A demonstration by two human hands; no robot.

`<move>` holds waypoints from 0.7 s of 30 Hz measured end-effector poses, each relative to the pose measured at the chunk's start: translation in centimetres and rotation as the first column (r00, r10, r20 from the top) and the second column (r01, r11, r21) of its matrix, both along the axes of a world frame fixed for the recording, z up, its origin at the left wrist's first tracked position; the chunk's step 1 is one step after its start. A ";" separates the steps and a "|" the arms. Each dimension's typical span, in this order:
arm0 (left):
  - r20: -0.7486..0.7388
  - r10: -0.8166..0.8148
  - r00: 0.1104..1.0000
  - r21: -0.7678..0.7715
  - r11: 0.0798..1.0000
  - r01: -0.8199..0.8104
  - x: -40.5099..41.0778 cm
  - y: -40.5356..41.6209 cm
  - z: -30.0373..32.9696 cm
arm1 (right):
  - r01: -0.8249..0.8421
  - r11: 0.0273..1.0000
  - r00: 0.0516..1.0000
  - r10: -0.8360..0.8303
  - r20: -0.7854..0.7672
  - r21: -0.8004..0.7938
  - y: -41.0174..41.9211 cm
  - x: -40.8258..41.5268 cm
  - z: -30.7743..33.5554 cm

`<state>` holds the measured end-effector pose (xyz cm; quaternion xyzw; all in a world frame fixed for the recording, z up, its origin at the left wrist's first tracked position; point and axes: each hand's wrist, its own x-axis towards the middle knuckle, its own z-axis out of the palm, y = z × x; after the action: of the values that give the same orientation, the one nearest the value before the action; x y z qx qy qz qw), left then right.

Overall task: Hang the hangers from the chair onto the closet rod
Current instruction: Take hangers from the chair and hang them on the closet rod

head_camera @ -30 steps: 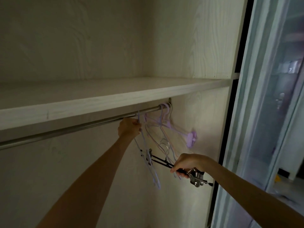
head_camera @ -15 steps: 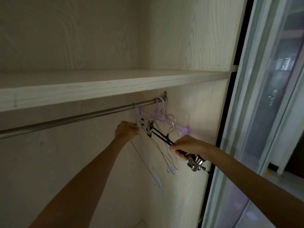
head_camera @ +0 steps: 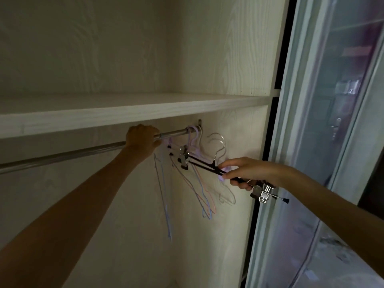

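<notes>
Now my left hand grips the closet rod to steady me, while my right hand holds the black clip hangers near it for hooking.

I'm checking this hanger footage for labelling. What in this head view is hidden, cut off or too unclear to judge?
- Silver metal closet rod: its left end is cut off by the frame edge.
- Left hand: covers the rod; whether a hook lies under it is hidden.
- Black clip hangers in the right hand: hooks blurred, count unclear.
- Thin pastel wire hangers: overlapping in dim light, uncountable.
</notes>
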<state>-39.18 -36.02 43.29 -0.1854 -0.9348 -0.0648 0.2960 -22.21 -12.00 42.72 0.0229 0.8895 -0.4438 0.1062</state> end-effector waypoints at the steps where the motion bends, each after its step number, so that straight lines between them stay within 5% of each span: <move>1: 0.010 0.008 1.000 -0.015 1.000 -0.008 -0.3 0.0 0.2 | -0.038 0.999 0.999 0.038 0.039 0.017 0.0 -0.2 0.2; 5: 0.021 -0.046 0.999 0.089 0.995 0.044 -0.7 0.2 0.9 | -0.150 0.985 0.973 0.131 0.192 0.085 0.2 -0.8 0.4; 9: 0.209 -0.140 0.968 0.167 0.980 0.106 -1.5 -0.3 1.8 | -0.246 0.962 0.944 0.210 0.254 0.121 0.3 -1.4 -0.1; 13: 0.282 -0.155 0.947 -0.056 0.983 0.177 -1.9 -0.7 2.3 | -0.218 0.974 0.959 0.202 0.198 0.060 0.3 -1.9 -1.9; 19: 0.269 -0.210 0.940 0.154 0.973 0.173 -2.1 0.4 2.2 | -0.116 0.988 0.987 0.126 0.099 -0.098 0.4 -1.7 -3.7; 21: 0.242 -0.190 0.951 0.117 0.979 0.166 -2.2 1.3 1.9 | -0.064 0.992 0.995 0.072 0.066 -0.113 0.6 -1.6 -4.2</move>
<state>-41.39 -34.75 45.20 -0.2448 -0.9401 -0.1586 0.1763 -23.83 -11.42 38.50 0.0024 0.8595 -0.4876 0.1534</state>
